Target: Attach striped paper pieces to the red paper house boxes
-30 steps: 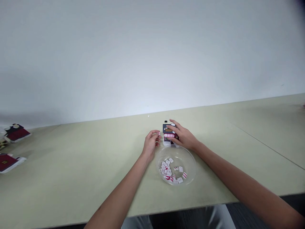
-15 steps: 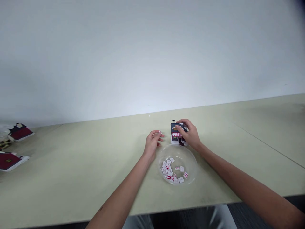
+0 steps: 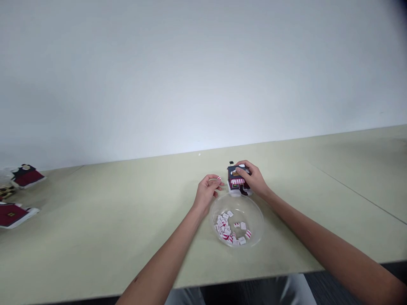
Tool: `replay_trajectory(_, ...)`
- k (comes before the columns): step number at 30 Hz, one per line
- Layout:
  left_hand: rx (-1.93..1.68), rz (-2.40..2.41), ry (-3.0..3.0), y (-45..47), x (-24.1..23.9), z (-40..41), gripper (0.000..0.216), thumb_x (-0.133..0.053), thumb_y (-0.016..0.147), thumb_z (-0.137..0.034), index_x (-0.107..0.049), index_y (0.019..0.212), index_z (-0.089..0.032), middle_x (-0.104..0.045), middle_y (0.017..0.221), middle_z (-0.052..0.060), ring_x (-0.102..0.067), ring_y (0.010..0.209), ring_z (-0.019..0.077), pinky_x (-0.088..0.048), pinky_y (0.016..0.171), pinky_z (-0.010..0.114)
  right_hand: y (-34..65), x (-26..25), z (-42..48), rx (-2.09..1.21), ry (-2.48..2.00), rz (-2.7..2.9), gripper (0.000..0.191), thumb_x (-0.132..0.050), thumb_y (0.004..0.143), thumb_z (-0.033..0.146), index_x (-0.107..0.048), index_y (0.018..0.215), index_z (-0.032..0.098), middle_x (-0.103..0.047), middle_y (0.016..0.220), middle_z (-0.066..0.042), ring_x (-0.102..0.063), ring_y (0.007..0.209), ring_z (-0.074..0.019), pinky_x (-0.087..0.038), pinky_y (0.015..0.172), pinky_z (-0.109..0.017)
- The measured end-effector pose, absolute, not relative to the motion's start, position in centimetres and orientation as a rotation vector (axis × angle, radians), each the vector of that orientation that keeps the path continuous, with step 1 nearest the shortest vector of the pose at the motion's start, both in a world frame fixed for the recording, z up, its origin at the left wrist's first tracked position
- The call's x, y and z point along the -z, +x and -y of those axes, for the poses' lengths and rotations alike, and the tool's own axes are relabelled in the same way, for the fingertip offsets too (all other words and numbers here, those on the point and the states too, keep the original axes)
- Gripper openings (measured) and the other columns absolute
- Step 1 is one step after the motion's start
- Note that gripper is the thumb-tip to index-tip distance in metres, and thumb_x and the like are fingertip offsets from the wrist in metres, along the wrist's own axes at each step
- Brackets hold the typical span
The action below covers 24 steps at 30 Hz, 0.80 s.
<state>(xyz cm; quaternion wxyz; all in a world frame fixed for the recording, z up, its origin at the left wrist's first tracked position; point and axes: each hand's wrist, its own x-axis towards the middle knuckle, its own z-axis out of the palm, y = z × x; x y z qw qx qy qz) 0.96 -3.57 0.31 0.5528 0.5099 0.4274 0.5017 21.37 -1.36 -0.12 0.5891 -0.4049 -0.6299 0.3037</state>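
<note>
My right hand [image 3: 253, 178] grips a small model shop [image 3: 237, 181] of dark card with a red-and-white striped awning, its fingers over the top and far side. My left hand [image 3: 206, 194] is just left of the model, apart from it. Between its fingertips is a tiny red-and-white striped piece [image 3: 219, 178]. Below both hands stands a clear glass bowl [image 3: 262, 220] holding several small white tiles with red stripes [image 3: 226, 228].
Flat dark red and navy card house models [image 3: 27, 176] [image 3: 11, 215] lie at the table's far left, with a clear item holding gold bits [image 3: 6, 186] between them. The pale green table [image 3: 95, 220] ends at a wall behind; a seam runs across its right part.
The model shop has shifted right with my right hand and is now more upright. My left hand has moved slightly right, closer to it, still pinching the striped piece.
</note>
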Motion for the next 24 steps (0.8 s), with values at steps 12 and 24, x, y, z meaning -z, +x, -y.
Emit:
replay_trajectory(12,-1.047,-0.928,1.187,1.69,-0.30,3.74,0.040,-0.079,0.068,-0.042,-0.060,0.094,-0.018,-0.069,0.076,0.002,-0.059,0.061,0.0119,-0.039,0.051,0.020,21.51,0.49,1.37,-0.764,-0.886,1.554,0.026,-0.056,0.090,0.044,-0.063,0.103,0.022,-0.068,0.096,-0.002,-0.064,0.082,-0.0197,-0.050,0.073,-0.030)
replay_trajectory(24,-1.070,-0.861,1.163,1.97,-0.32,3.89,0.050,-0.083,0.064,-0.048,-0.059,0.094,-0.017,-0.069,0.075,0.002,-0.058,0.060,0.0107,-0.041,0.054,0.020,21.19,0.02,2.10,-0.801,-0.868,1.599,0.028,-0.052,0.093,0.046,-0.060,0.104,0.022,-0.067,0.097,-0.003,-0.062,0.084,-0.0192,-0.048,0.076,-0.030)
